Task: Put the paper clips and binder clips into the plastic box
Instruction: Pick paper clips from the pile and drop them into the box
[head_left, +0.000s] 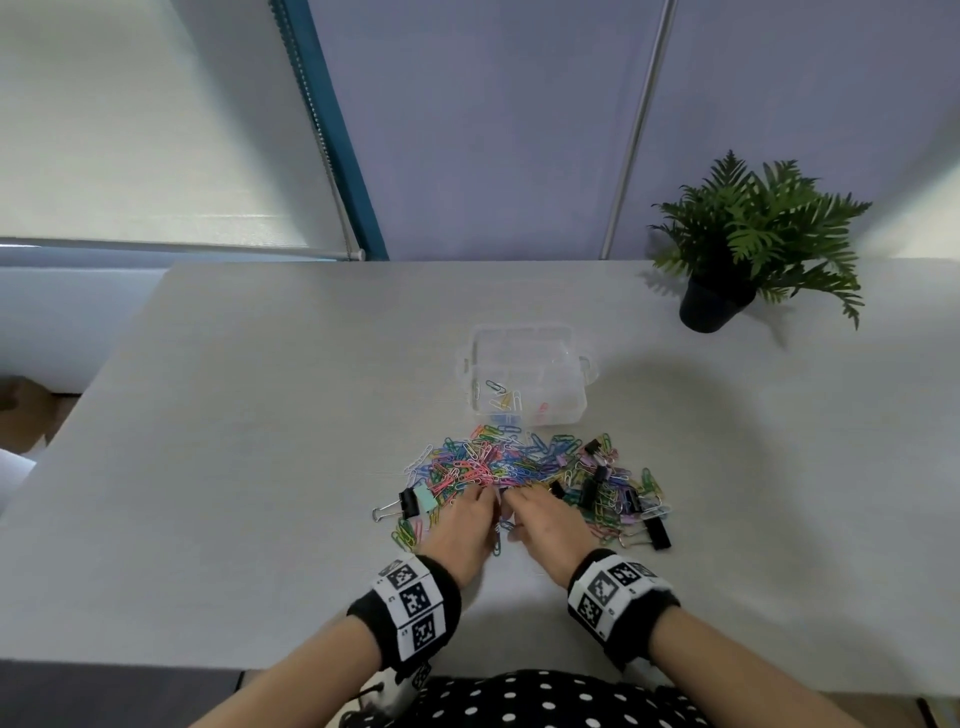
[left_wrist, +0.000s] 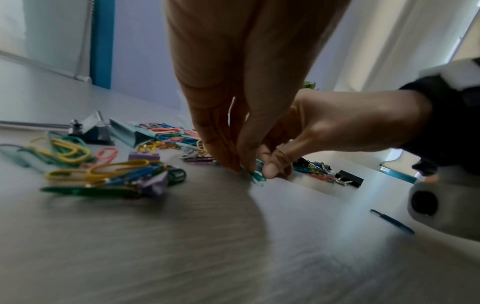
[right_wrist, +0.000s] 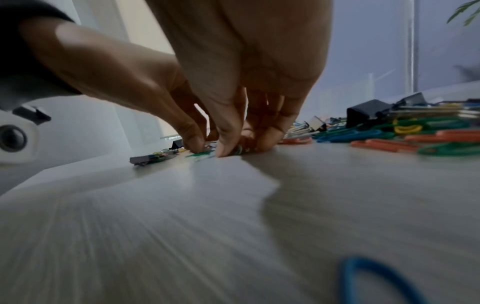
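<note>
A heap of coloured paper clips lies mid-table, with black binder clips along its right side and a black and mint pair at its left. Just behind it stands the clear plastic box, lid up, with a few clips inside. My left hand and right hand meet fingertip to fingertip at the heap's near edge. In the left wrist view the left hand points down and pinches clips on the table, and the right hand pinches a teal clip. Seen from the right wrist, the right hand and left hand press together on the same clips.
A potted fern stands at the back right of the grey table. Loose clips lie left of my hands, and one blue clip lies near my right wrist. A wall and window blind are behind the table.
</note>
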